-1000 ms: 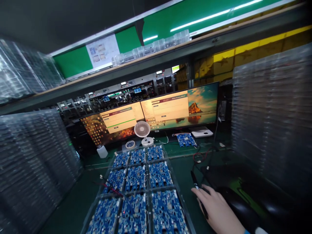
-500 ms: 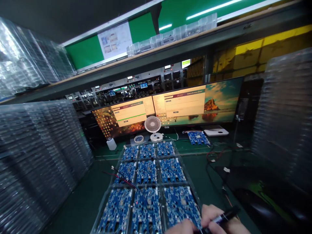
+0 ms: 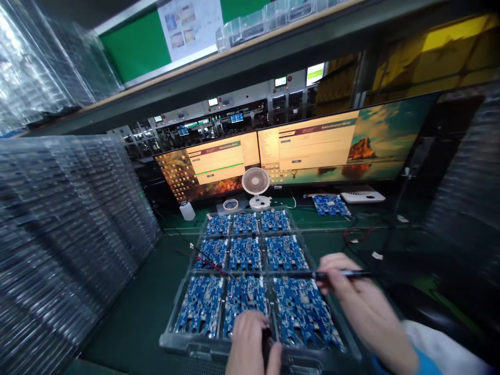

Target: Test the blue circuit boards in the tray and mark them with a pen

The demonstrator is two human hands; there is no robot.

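My right hand (image 3: 353, 297) is pinched around a thin black pen (image 3: 344, 274), held almost level, its tip pointing left over the seam between the middle and near rows of the tray. The hand hovers above the near right circuit board (image 3: 302, 315); I cannot tell whether it touches the board. My left hand (image 3: 250, 344) rests curled at the near edge of the clear plastic tray (image 3: 175, 341), fingers folded down over the divider between the near middle board and the near right one, and something dark sits under the fingertips; whether I grip it I cannot tell.

The tray lies on the green table (image 3: 140, 312) right in front of me and holds nine blue boards in three rows of three. A thin red wire (image 3: 203, 260) runs slantwise across its left side. Beyond the tray stand a small white fan (image 3: 255, 185), a roll of tape (image 3: 230, 204) and a white bottle (image 3: 187, 210), with two wide monitors (image 3: 312, 151) behind them. One more blue board (image 3: 331, 204) lies loose by a white box (image 3: 362, 196) under the right monitor. Tall stacks of clear trays (image 3: 66, 234) rise at my left, and more at my far right
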